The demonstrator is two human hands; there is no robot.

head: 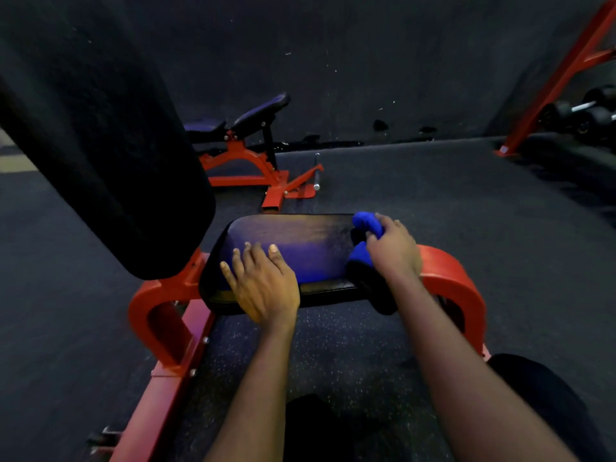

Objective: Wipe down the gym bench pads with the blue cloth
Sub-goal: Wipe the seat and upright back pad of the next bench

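We find bare seat pad (310, 248) between our left hand (263, 285) and right hand (395, 250); the tilted back pad (106, 145) looms just beside its left end.

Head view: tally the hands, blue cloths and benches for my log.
Hands: 2, left hand flat on the seat pad, right hand gripping the cloth
Blue cloth: 1
Benches: 2, near bench and far bench
Total: 5

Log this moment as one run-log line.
phase: seat pad wipe | right hand: grips blue cloth at pad's right end | left hand: flat on pad's near-left part
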